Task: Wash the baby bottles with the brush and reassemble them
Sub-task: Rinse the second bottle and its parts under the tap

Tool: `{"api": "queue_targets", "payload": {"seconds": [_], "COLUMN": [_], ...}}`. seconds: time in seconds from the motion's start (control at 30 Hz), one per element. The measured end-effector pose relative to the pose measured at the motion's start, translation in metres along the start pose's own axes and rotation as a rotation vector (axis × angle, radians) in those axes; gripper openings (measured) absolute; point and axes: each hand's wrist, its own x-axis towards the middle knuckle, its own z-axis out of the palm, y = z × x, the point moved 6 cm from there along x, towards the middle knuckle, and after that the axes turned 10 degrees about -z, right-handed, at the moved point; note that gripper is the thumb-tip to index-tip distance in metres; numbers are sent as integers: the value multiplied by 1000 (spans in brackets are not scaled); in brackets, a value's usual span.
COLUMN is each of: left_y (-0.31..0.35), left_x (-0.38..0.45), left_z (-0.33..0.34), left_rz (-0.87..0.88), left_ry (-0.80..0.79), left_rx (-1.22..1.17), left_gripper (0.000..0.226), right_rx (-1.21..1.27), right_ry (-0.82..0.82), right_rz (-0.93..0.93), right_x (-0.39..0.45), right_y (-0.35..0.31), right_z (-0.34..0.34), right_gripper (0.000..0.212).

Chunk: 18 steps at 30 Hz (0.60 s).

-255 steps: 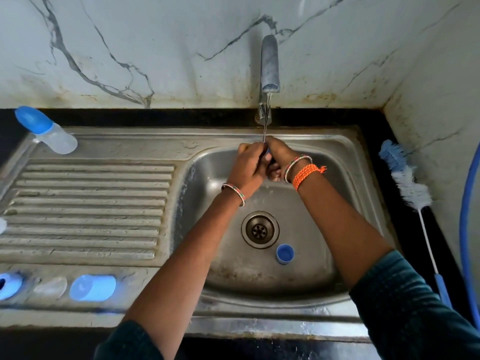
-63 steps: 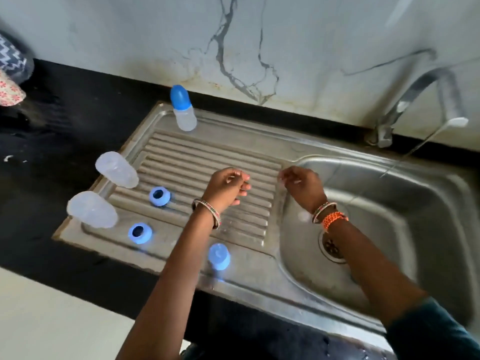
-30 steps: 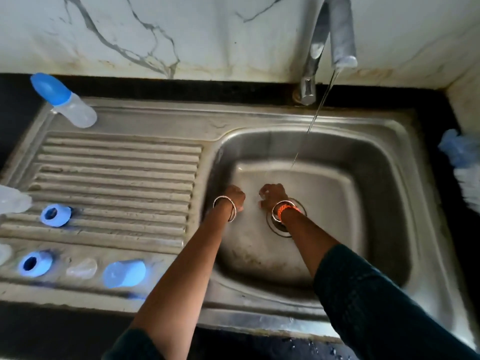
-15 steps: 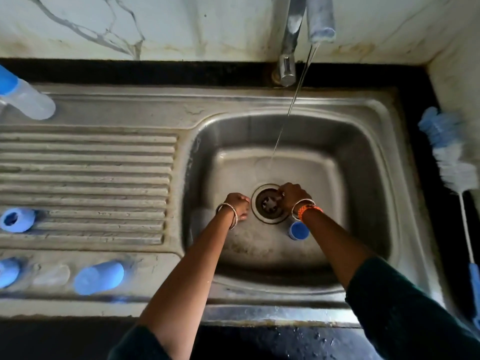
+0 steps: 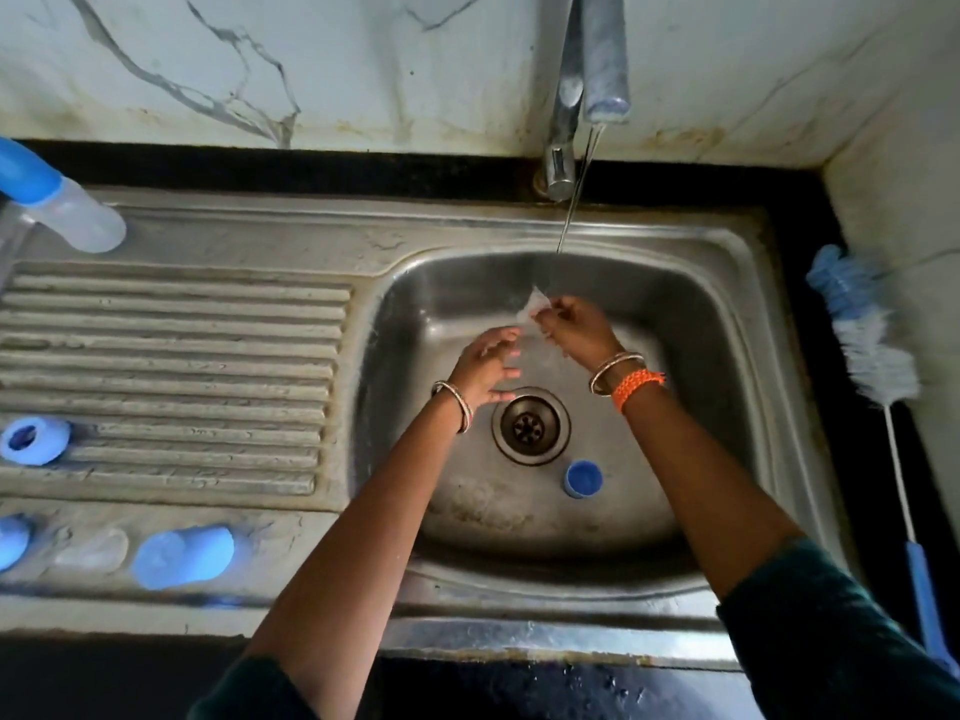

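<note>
Over the steel sink basin (image 5: pixel 691 356), my right hand (image 5: pixel 574 330) pinches a small clear teat (image 5: pixel 535 305) under the thin stream from the tap (image 5: pixel 597 59). My left hand (image 5: pixel 485 371) hovers just below and left of it, fingers spread and empty. A blue cap (image 5: pixel 583 479) lies on the basin floor beside the drain (image 5: pixel 531 426). An assembled bottle with a blue cap (image 5: pixel 57 200) lies at the back left of the drainboard. The bottle brush (image 5: pixel 872 356) rests on the black counter at the right.
On the drainboard (image 5: pixel 171 366) lie a blue ring (image 5: pixel 34 440), a blue cover (image 5: pixel 182 557), a clear teat (image 5: pixel 91 550) and another blue piece (image 5: pixel 10 540) at the left edge. A marble wall rises behind and to the right.
Both hands rose from the drain area up to the water stream. My right hand now holds a clear teat under the water, and my left hand has opened.
</note>
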Motion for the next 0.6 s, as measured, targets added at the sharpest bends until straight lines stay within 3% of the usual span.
{"api": "queue_targets", "payload": {"seconds": [0.17, 0.27, 0.4, 0.47, 0.6], "left_y": [60, 83, 94, 100, 103], "left_x": [-21, -29, -34, -37, -43], "left_z": [25, 35, 27, 21, 27], "left_rz": [223, 355, 391, 395, 440], "left_ry": [-98, -61, 64, 159, 237], "left_rx": [-277, -259, -368, -306, -138], "left_gripper": [13, 8, 13, 17, 9], "right_rx": [159, 214, 320, 409, 378], "right_ry": [113, 183, 40, -14, 179], "right_rz": [-142, -187, -174, -132, -93], "right_x": [-2, 1, 5, 2, 4], "right_y": [-52, -70, -82, -81, -76], "right_z": [-23, -24, -15, -10, -19], "right_gripper": [26, 43, 29, 23, 31]}}
